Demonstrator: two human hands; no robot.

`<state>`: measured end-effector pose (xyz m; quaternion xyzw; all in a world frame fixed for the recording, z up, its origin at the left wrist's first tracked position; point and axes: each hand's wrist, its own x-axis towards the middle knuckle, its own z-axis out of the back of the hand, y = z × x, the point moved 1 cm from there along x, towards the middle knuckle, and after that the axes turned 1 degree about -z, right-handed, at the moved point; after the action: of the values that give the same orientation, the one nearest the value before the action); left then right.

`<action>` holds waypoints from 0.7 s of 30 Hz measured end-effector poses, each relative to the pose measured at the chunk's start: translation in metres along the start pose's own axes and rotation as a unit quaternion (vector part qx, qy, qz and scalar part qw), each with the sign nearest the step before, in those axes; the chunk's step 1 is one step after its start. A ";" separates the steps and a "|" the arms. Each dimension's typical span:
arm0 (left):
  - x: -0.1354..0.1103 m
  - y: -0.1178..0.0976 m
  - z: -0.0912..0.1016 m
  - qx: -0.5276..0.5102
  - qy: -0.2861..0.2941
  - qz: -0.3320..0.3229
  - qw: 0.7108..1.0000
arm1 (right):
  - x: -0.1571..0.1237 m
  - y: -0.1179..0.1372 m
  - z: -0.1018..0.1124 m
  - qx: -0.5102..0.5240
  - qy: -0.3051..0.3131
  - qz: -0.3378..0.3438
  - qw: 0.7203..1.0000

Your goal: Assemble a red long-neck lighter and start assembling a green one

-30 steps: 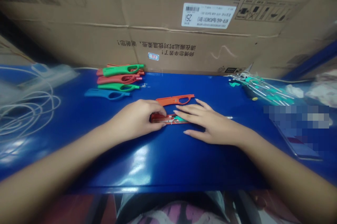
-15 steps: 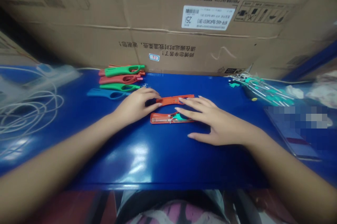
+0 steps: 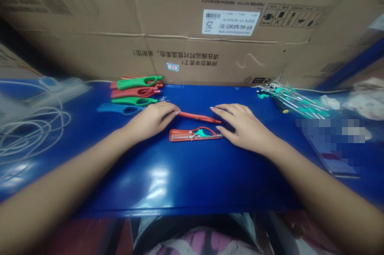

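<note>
Behind the blue table (image 3: 186, 187): a big brown box (image 3: 186, 23).
Left hand (image 3: 154, 122): pinching one end of the orange half (image 3: 199, 117), thin side showing.
Right hand (image 3: 240, 125): loose, fingers apart, near the tip of the red half (image 3: 174, 132); can't tell if touching.
Red half: on the table, nearer than the orange half, open side up.
Green bit (image 3: 200, 132): in the red half, so that seems done.
Not done: both halves are apart.

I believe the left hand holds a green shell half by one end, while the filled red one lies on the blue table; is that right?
Not quite: the head view shows the left hand holding an orange shell half, not a green one. The rest is right.
</note>
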<state>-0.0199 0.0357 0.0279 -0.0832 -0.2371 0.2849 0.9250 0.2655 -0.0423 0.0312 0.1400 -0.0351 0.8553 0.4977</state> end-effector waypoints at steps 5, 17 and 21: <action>0.001 -0.018 0.008 -0.083 -0.018 0.109 0.990 | 0.003 0.006 0.001 0.089 -0.080 -0.002 0.993; 0.001 -0.034 0.015 -0.162 0.089 0.104 0.977 | 0.003 0.014 -0.006 0.137 -0.074 0.005 0.988; -0.002 -0.041 0.017 -0.058 0.125 0.031 0.990 | 0.004 0.018 -0.011 0.124 -0.027 0.013 0.992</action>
<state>-0.0093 0.0007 0.0536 -0.1786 -0.1326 0.2866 0.9319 0.2459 -0.0456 0.0234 0.2226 0.0559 0.8553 0.4646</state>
